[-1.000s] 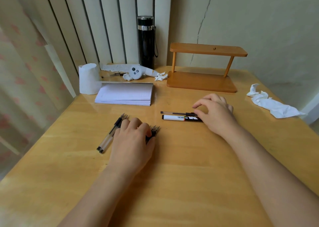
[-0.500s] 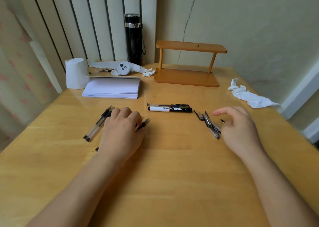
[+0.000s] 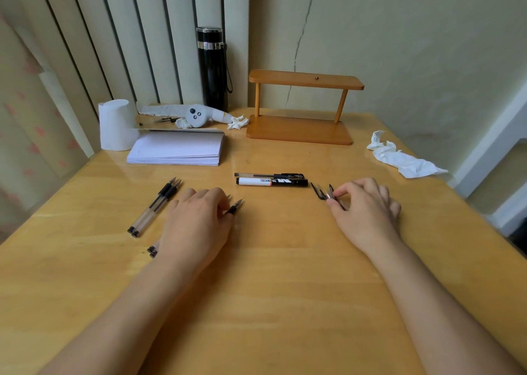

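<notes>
My left hand (image 3: 196,226) lies palm down over a bunch of uncapped pens (image 3: 236,206); their tips stick out past its fingers and their ends show near the wrist. Two more clear pens (image 3: 154,207) lie side by side to its left. My right hand (image 3: 366,212) pinches a small cluster of pen caps (image 3: 323,193) between thumb and fingers on the wooden table (image 3: 271,275). Between the hands, further back, lie a capped pen (image 3: 269,175) and a white-and-black marker (image 3: 271,182).
At the back stand a wooden shelf (image 3: 302,109), a black flask (image 3: 212,66), a paper roll (image 3: 115,125), a stack of paper (image 3: 176,149) and a small white plush toy (image 3: 199,115). Crumpled tissue (image 3: 402,156) lies at the right edge.
My right hand left the marker and capped pen, moved right, and now pinches the pen caps. My left hand stayed on its pens. The camera view shifted right.
</notes>
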